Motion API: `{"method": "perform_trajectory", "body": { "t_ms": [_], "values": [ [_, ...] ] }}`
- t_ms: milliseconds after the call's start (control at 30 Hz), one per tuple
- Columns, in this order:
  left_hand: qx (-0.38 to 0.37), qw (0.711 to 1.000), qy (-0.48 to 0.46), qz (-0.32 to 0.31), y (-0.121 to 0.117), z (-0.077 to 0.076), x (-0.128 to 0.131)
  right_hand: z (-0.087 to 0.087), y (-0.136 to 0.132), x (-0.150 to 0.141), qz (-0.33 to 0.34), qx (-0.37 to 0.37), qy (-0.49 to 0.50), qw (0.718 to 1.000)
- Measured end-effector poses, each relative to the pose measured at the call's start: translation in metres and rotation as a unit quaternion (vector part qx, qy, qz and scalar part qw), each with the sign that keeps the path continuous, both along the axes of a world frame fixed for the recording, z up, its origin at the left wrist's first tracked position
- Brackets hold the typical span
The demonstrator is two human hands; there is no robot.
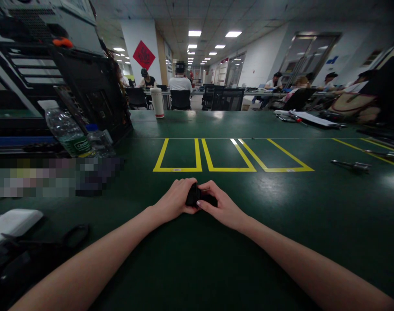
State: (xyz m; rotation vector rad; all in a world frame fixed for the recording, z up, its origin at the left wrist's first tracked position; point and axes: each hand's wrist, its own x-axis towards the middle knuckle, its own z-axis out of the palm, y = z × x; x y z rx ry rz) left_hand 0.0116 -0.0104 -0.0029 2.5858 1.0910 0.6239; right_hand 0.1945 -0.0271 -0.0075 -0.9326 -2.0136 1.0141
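Observation:
Close in front of me, over the dark green table (190, 268), both my hands meet on a small black object (192, 195). My left hand (174, 198) wraps round its left side, thumb and fingers closed on it. From the right, my right hand (223, 204) pinches at the object's right edge with thumb and forefinger. The fingers cover much of the object, and its kind cannot be made out. Just beyond the hands lie yellow tape outlines (177, 169) on the tabletop.
At left stand an open computer case (99, 95), a large plastic bottle (69, 134) and a smaller blue-capped bottle (99, 142). A white tumbler (157, 103) stands at the far edge. Metal tools (352, 166) and papers (318, 119) lie right. Several people sit at tables behind.

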Motion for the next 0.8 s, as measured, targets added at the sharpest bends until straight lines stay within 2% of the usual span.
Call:
{"method": "perform_trajectory", "body": {
  "t_ms": [133, 367, 500, 633, 700, 800],
  "values": [
    [0.008, 1.0, -0.002, 0.002, -0.001, 0.003, 0.0, 0.001, 0.0, -0.001, -0.019, 0.008, 0.012, 1.0],
    [-0.031, 1.0, 0.0, -0.001, -0.005, 0.012, 0.0, 0.004, 0.001, -0.002, -0.016, -0.068, 0.018, 0.997],
    [-0.039, 0.999, 0.001, 0.003, -0.005, 0.012, 0.0, 0.004, -0.001, -0.001, 0.0, -0.022, 0.013, 1.0],
    [-0.036, 0.999, 0.0, 0.008, -0.005, 0.011, 0.002, 0.003, -0.001, 0.0, -0.023, 0.033, 0.005, 0.999],
    [-0.03, 1.0, -0.002, 0.008, -0.004, 0.011, 0.002, 0.002, 0.0, -0.001, -0.026, 0.029, 0.014, 0.999],
    [-0.03, 1.0, -0.001, 0.009, -0.004, 0.011, 0.003, 0.001, 0.001, -0.002, -0.019, -0.015, 0.031, 0.999]
  ]
}}
